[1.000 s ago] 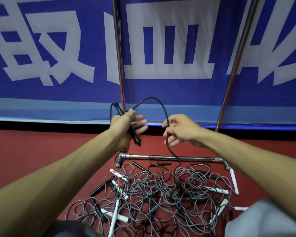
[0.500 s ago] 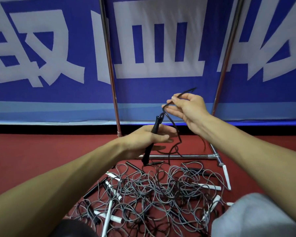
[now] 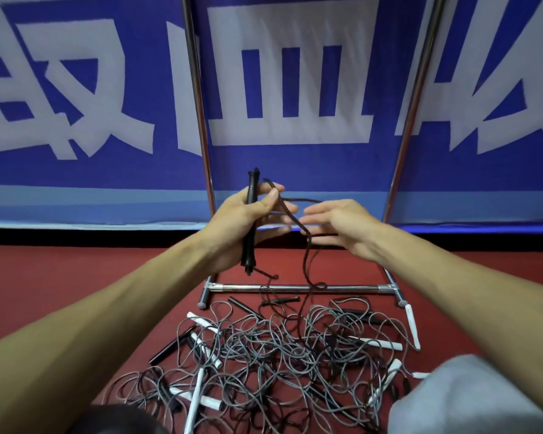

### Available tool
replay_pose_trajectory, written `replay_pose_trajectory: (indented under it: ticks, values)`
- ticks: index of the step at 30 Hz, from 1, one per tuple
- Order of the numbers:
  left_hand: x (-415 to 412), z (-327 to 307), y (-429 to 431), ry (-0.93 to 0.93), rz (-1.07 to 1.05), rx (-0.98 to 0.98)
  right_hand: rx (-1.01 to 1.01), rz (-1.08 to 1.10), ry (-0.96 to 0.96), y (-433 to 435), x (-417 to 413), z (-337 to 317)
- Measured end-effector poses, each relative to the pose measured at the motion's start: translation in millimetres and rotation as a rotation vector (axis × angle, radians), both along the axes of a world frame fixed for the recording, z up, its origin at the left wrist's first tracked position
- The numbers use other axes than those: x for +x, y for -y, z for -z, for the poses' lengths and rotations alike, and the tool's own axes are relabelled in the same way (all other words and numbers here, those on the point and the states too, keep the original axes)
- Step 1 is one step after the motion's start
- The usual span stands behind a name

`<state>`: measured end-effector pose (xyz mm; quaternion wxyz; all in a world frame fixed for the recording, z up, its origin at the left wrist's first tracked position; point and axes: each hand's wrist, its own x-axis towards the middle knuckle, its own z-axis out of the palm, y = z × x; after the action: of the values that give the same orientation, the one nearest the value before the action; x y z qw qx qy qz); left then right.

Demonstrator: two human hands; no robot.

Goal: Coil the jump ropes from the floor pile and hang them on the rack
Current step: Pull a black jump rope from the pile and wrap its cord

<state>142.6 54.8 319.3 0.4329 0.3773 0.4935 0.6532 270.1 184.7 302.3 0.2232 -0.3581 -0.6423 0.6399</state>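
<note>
The left hand (image 3: 232, 227) grips a black jump-rope handle (image 3: 252, 195) upright, fingers curled round its middle and thumb pressing the dark cord (image 3: 308, 267) against it near the top. This looks like a way to anchor one end so loops can be laid against a fixed point. From the thumb the cord crosses toward the right hand (image 3: 345, 228) and then drops slack into the pile (image 3: 279, 355). The pile is a tangle of grey and dark cords with white and black handles, lying on the red floor (image 3: 76, 277) just in front of the rack's bottom bar. The right hand holds nothing. Its fingers (image 3: 314, 211) are straight and loosely spread beside the cord, and whether they touch it cannot be told; it seems placed to catch the line and draw the next loop. The rack (image 3: 295, 288) stands against the blue banner (image 3: 295, 167), with two uprights rising out of view and no hanging rope visible on it. The coiling looks barely begun, since most of this rope is down in the tangle and may snag when pulled.
</note>
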Motion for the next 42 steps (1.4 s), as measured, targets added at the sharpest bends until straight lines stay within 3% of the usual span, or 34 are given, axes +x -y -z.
replay_pose_trajectory:
  ticks: [4, 9, 11, 14, 18, 21, 25, 28, 33, 38, 40, 42]
  values:
    - [-17.2, -6.2, 5.8, 0.147, -0.176, 0.123, 0.162, -0.324, 0.252, 15.2, -7.4, 12.3]
    - [-40.2, -15.2, 19.1, 0.32, -0.32, 0.203, 0.416, -0.556, 0.457, 29.9, -19.2, 26.5]
    - [-48.6, -15.4, 22.2, 0.375, -0.364, 0.21, 0.602, -0.595, 0.549, 31.7, -27.2, 33.4]
    - [-57.1, -14.6, 25.3, 0.465, -0.452, 0.233, 0.821, -0.489, 0.589, 30.4, -34.7, 36.4]
    - [-61.4, -5.1, 24.9, 0.429, -0.568, 0.157, 0.567, -0.366, 0.369, 30.1, -33.2, 27.7]
    - [-60.0, 15.4, 18.8, 0.269, -0.565, -0.047, 0.51, -0.28, 0.224, 28.7, -30.1, 16.1]
    - [-45.8, 37.8, 14.5, -0.064, -0.335, -0.385, 0.331, -0.099, -0.009, 26.0, -27.5, 1.5]
    - [-26.0, 44.3, 13.2, -0.238, -0.114, -0.507, 0.197, 0.022, -0.178, 22.9, -24.8, -9.1]
    - [-3.5, 50.6, 7.3, -0.392, 0.017, -0.444, 0.035, 0.144, -0.323, 10.3, -16.0, -15.7]
    - [7.0, 47.0, 2.6, -0.407, 0.083, -0.296, -0.062, 0.266, -0.364, 0.9, -9.8, -11.7]
    - [11.8, 45.6, 2.2, -0.387, 0.109, -0.252, -0.009, 0.275, -0.314, -0.8, -8.4, -7.6]
    - [14.8, 42.7, 2.2, -0.237, 0.081, -0.233, 0.178, 0.271, -0.224, -2.3, -7.5, -2.9]
